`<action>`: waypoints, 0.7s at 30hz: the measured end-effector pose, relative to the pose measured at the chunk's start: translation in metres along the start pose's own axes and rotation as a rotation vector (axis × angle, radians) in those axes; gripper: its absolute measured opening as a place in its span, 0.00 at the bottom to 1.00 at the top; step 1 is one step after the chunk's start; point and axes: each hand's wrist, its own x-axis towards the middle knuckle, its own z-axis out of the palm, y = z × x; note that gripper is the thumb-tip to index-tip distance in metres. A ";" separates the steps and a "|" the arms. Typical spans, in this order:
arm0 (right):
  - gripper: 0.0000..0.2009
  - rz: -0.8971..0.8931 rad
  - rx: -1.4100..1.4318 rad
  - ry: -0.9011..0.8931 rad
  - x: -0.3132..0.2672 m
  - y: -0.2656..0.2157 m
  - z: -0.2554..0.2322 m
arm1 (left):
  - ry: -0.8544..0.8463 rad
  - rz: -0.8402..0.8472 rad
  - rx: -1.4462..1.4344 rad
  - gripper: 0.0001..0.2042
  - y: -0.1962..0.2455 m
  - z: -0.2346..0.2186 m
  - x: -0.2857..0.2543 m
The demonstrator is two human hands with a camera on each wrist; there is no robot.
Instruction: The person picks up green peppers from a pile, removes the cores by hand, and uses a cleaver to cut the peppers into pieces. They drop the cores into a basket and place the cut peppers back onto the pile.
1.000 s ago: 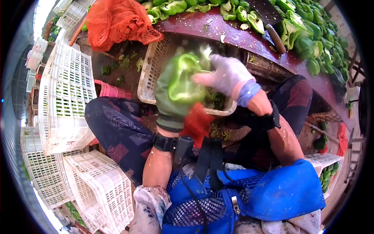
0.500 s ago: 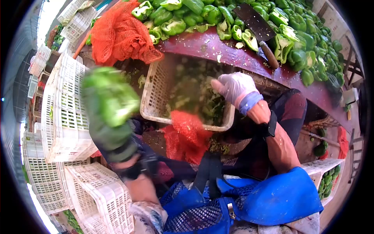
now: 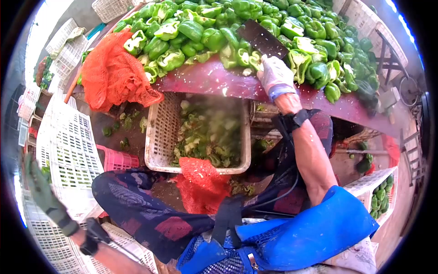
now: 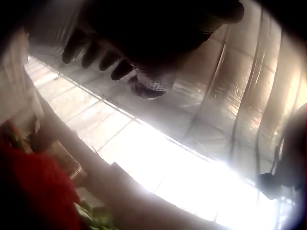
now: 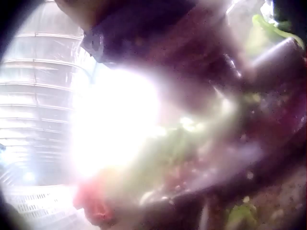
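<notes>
The right hand (image 3: 275, 73), in a pale glove with a blue cuff, sits at about one o'clock in the head view, on the handle end of a dark cleaver (image 3: 261, 39) that lies on the bench (image 3: 205, 78). Whether its fingers curl round the handle cannot be told; the handle itself is hidden beneath the glove. The right wrist view is washed out by glare and blur, showing only dark shapes and green smears.

The left hand (image 3: 39, 185), in a green glove, is flung out to nine o'clock at the frame's edge, fingers straight and spread, holding nothing. The left wrist view shows the same fingers (image 4: 91, 52) as dark silhouettes against a bright translucent roof (details lost in backlight).

The cleaver's blade is broad, rectangular and near black, pointing toward twelve o'clock among a heap of green peppers (image 3: 191, 29), some whole, some halved with pale insides showing.

The bench is dark red and wet, speckled with seeds. Below it, at centre, stands a white slatted crate (image 3: 157, 132) holding pepper trimmings. An orange net bag (image 3: 109, 73) hangs off the bench at ten o'clock. White crates (image 3: 68, 137) are stacked at nine o'clock, with a pink one beside them. The person's blue apron (image 3: 310, 233) fills five o'clock.
</notes>
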 end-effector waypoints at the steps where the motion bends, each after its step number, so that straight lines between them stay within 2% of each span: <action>1: 0.22 0.024 -0.032 0.035 -0.001 -0.004 0.004 | -0.102 -0.004 -0.079 0.20 0.024 0.021 -0.018; 2: 0.22 0.058 -0.062 0.003 0.002 -0.006 0.005 | -0.208 -0.008 -0.156 0.19 0.043 0.040 -0.034; 4: 0.21 0.116 -0.069 0.015 0.003 -0.006 0.001 | -0.279 -0.157 -0.366 0.16 0.091 0.084 -0.070; 6: 0.20 0.069 -0.295 0.245 -0.002 -0.005 -0.014 | -0.435 -0.195 -0.508 0.14 0.107 0.117 -0.094; 7: 0.20 0.084 -0.347 0.282 -0.002 0.004 -0.012 | -0.466 -0.167 -0.566 0.13 0.116 0.132 -0.105; 8: 0.20 0.152 -0.293 0.207 -0.004 0.013 -0.005 | -0.497 -0.139 -0.626 0.13 0.125 0.145 -0.115; 10: 0.20 0.289 -0.185 0.061 -0.006 0.031 0.016 | -0.596 -0.224 -0.716 0.13 0.133 0.166 -0.132; 11: 0.19 0.209 -0.240 0.142 -0.009 0.032 0.016 | -0.640 -0.235 -0.813 0.12 0.138 0.174 -0.140; 12: 0.15 0.162 -0.095 0.159 -0.010 0.035 0.014 | -0.665 -0.307 -0.850 0.13 0.144 0.179 -0.146; 14: 0.12 0.041 0.001 0.228 -0.014 0.037 -0.007 | -0.697 -0.321 -0.798 0.13 0.145 0.186 -0.153; 15: 0.10 0.122 -0.009 0.253 -0.013 0.029 -0.023 | -0.691 -0.343 -0.823 0.13 0.141 0.189 -0.157; 16: 0.11 0.055 0.090 0.352 -0.006 0.038 -0.028 | -0.683 -0.365 -0.845 0.13 0.136 0.193 -0.158; 18: 0.13 0.021 -0.087 0.478 0.025 0.062 -0.037 | -0.672 -0.455 -0.855 0.12 0.132 0.195 -0.160; 20: 0.16 0.156 -0.339 0.554 0.047 0.054 -0.060 | -0.661 -0.580 -0.834 0.12 0.132 0.197 -0.157; 21: 0.21 0.131 -0.214 0.523 0.054 0.045 -0.065 | -0.646 -0.598 -0.853 0.11 0.128 0.204 -0.160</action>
